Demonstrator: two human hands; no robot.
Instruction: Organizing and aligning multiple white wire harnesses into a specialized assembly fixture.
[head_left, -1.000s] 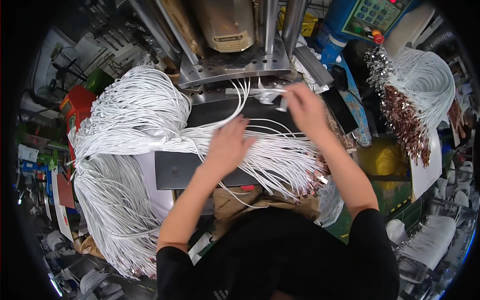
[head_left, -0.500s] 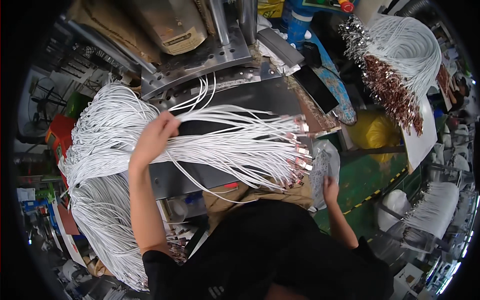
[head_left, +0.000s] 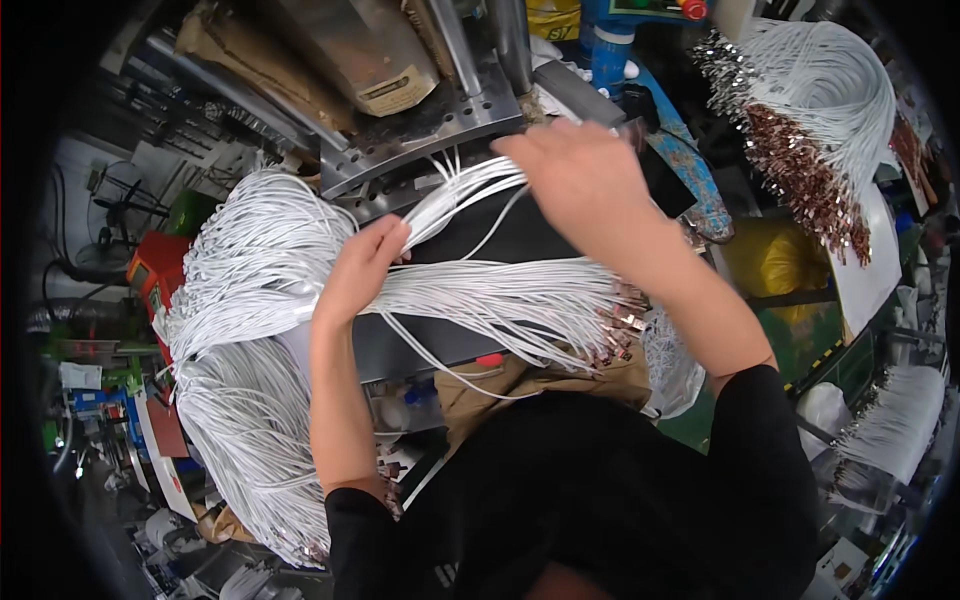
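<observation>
A small bunch of white cables (head_left: 455, 203) is raised between my two hands. My left hand (head_left: 360, 270) is closed around it at the near end. Farther right and up, my right hand (head_left: 585, 185) wraps over the other end, hiding the tips there. Below them more white cables (head_left: 500, 295) lie across the dark metal plate (head_left: 425, 347), their copper-coloured connectors (head_left: 618, 335) pointing right. These run left into a thick looped heap of white cable (head_left: 260, 230). One loose cable (head_left: 450, 374) curves off toward my body.
A machine with metal posts and a perforated plate (head_left: 425, 143) stands at the back. A blue bottle (head_left: 610, 65) is behind my right hand. A clear plastic bag (head_left: 672, 370) sits beside the connectors. Hanging at upper right is a large cable bundle (head_left: 835, 90).
My right hand has come up from the plastic bag to the upper cables and closed on their ends. The bunch in my left hand is now lifted and angled up to the right.
</observation>
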